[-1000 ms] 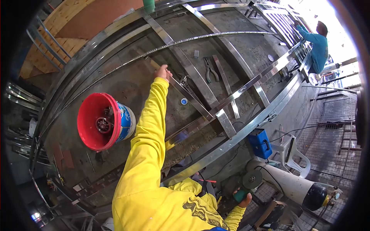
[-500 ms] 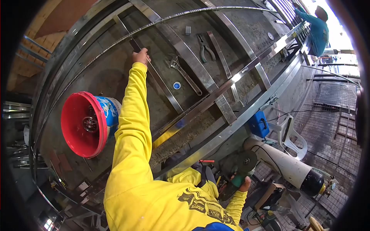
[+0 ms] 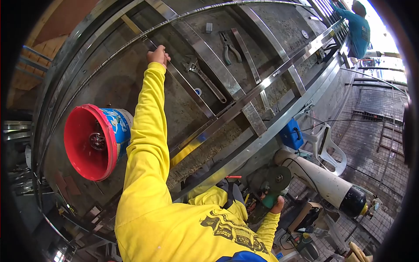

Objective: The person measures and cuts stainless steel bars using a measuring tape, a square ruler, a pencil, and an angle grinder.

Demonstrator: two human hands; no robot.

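Left hand (image 3: 158, 55): stretched far out, fingers curled around the top end of a thin metal strip (image 3: 192, 93).
Metal strip: lay on the concrete floor, just beside a wrench (image 3: 204, 78).
Right hand (image 3: 276, 205): near the body, clenched on a grinder (image 3: 270, 181).
Bucket (image 3: 91, 142): red, on its side, left of the arm.

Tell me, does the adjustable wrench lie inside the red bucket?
No, the adjustable wrench lies on the concrete between steel bars, apart from the red bucket.
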